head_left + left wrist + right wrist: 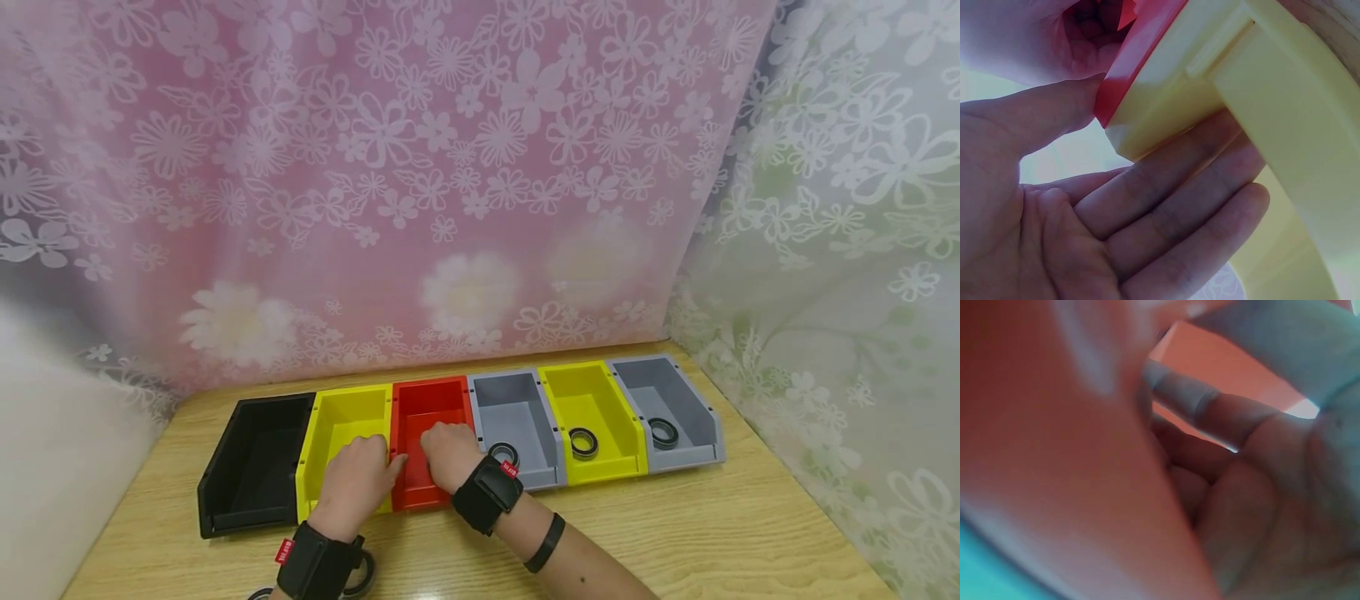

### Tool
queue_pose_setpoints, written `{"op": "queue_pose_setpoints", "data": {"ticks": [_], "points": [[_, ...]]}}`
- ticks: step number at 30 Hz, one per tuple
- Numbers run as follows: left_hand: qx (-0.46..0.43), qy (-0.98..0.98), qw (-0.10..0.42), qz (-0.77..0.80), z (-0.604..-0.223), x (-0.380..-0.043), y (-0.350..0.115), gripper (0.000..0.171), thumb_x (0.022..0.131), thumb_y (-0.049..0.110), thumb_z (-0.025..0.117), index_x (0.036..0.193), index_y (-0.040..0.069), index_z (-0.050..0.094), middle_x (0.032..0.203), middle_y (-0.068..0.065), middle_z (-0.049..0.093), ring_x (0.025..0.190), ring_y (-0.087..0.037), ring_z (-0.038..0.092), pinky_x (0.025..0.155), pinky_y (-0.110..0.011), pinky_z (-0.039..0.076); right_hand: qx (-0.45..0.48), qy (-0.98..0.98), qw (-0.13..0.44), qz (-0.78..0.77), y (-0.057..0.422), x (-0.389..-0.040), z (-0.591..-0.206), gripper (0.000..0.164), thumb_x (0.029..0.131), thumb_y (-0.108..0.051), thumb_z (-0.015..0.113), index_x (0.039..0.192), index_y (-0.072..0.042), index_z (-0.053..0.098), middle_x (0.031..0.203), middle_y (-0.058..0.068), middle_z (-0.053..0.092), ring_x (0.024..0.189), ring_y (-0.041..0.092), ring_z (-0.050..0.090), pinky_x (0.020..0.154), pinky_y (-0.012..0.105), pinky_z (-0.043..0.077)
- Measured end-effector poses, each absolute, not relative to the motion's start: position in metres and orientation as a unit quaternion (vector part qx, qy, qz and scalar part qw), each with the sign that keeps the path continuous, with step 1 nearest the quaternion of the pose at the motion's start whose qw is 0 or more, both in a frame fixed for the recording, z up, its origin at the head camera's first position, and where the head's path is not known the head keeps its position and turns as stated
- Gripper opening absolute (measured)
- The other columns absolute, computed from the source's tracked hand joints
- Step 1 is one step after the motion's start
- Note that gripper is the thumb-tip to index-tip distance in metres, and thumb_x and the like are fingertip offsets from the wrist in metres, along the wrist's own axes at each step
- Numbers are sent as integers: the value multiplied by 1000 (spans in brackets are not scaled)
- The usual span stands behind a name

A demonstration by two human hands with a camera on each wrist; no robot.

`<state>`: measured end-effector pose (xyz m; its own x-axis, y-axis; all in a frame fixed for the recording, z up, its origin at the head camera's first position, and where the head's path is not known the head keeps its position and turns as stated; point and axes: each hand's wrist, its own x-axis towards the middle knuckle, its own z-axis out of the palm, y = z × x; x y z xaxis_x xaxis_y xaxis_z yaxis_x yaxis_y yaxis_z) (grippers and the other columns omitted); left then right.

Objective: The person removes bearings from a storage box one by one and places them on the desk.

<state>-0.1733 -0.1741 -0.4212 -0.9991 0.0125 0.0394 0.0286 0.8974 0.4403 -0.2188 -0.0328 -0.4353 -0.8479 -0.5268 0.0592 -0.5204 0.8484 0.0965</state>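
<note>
Over the wall between the left yellow bin and the red bin is my left hand. In the left wrist view its thumb touches the red edge, while its extended fingers reach into the yellow bin, with some tips hidden. Nothing shows in the palm. Inside the front of the red bin is my right hand. Its fingers bend behind a red wall in the right wrist view, which hides their tips and whatever may be between them.
A black bin stands at the row's left end. Rightward are a grey bin, another yellow bin and an end grey bin, each with a ring-shaped bearing. More bearings lie near the left wrist on the wooden table.
</note>
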Motion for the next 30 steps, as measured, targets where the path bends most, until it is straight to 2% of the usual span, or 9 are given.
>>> {"op": "queue_pose_setpoints", "data": {"ticks": [9, 12, 16, 21, 26, 30], "points": [[-14, -974, 20, -224, -420, -172, -175, 30, 93, 21, 78, 77, 2, 61, 57, -3, 43, 48, -18, 44, 50, -28, 35, 272, -961, -2, -41, -33, -220, -432, 9, 87, -19, 84, 87, -13, 77, 63, -1, 55, 58, 13, 52, 62, 28, 55], [-15, -974, 21, -223, -419, -172, -175, 30, 93, 21, 78, 78, 1, 61, 57, -3, 43, 48, -18, 45, 50, -28, 35, 280, -959, -4, -36, -33, -221, -431, 14, 86, -21, 83, 78, -13, 74, 61, -3, 54, 57, 12, 51, 59, 27, 52], [-17, -975, 24, -222, -418, -171, -176, 30, 93, 21, 78, 78, 1, 62, 57, -4, 43, 48, -18, 45, 50, -28, 35, 290, -957, -3, -24, -32, -222, -431, 32, 86, -31, 83, 65, -16, 64, 55, -6, 45, 53, 10, 46, 52, 26, 43], [-23, -974, 27, -222, -420, -171, -176, 30, 93, 20, 78, 77, 2, 61, 57, -3, 42, 47, -17, 44, 49, -27, 34, 290, -957, 3, 9, -30, -222, -432, 44, 84, -37, 84, 58, -17, 55, 51, -6, 39, 50, 10, 43, 47, 24, 35], [-22, -974, 29, -222, -421, -171, -176, 30, 93, 21, 79, 78, 1, 62, 57, -3, 42, 48, -17, 44, 49, -28, 34, 292, -955, -10, 44, -27, -221, -424, 36, 82, -31, 85, 68, -14, 57, 61, -3, 44, 53, 11, 43, 47, 24, 37], [-23, -975, 33, -218, -420, -171, -176, 29, 92, 21, 79, 80, 0, 63, 59, -3, 43, 49, -17, 45, 48, -28, 35, 297, -952, -29, 69, -23, -218, -411, 28, 82, -28, 84, 85, -9, 64, 74, 1, 49, 59, 12, 47, 51, 24, 41]]}}
